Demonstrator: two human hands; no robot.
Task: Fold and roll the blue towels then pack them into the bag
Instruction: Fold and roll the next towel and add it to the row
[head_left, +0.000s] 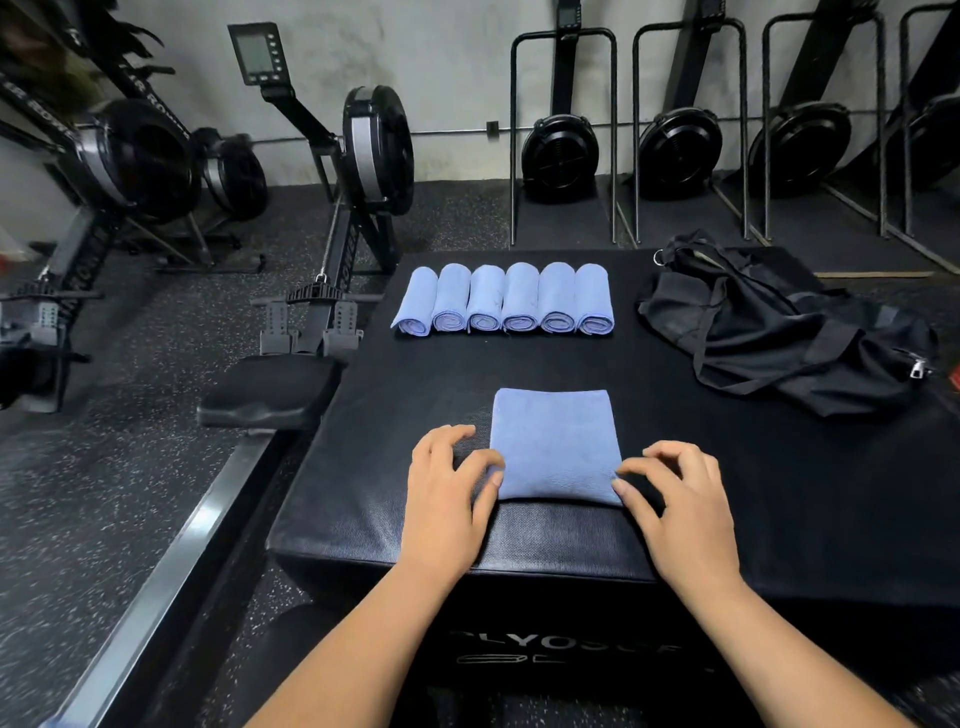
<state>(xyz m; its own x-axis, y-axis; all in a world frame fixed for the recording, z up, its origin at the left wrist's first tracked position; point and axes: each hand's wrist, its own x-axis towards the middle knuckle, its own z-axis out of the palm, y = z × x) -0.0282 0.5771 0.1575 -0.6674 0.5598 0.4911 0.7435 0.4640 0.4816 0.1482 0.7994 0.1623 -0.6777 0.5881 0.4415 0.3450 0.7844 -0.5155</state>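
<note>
Six rolled towels (503, 299) lie side by side in a row at twelve o'clock on the padded box (415, 395). A seventh, the folded towel (556, 447), lies flat just ahead of me, not yet rolled. My left hand (449, 493) pinches its near left corner and my right hand (680, 499) its near right corner, fingers curled. One black bag (779, 332) slumps at two o'clock. I judge nothing is packed, so one roll and all the packing remain.
</note>
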